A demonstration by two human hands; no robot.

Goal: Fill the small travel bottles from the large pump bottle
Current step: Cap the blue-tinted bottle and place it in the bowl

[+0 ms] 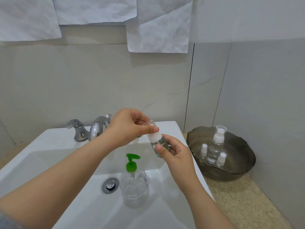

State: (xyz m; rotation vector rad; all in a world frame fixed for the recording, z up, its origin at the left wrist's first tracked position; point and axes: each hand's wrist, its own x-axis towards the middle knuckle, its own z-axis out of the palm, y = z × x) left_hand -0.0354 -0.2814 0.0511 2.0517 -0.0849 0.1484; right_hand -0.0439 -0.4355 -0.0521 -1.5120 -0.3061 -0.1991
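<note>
Holding a small travel bottle (158,143) above the white sink (49,135), the right grip (175,154) curls thumb and fingers round its body, which carries a pale bluish liquid. The left grip (130,128) pinches the clear cap (149,123) between thumb and fingertips, just above the white collar. The bottle leans slightly to the left. Below the hands, the large pump bottle (134,187) with its green pump stands upright in the basin, just beside the drain stopper (110,185). On the speckled tabletop (239,202) to the right, a dark bowl (239,173) holds three more spray bottles (216,146), one tall and two small.
</note>
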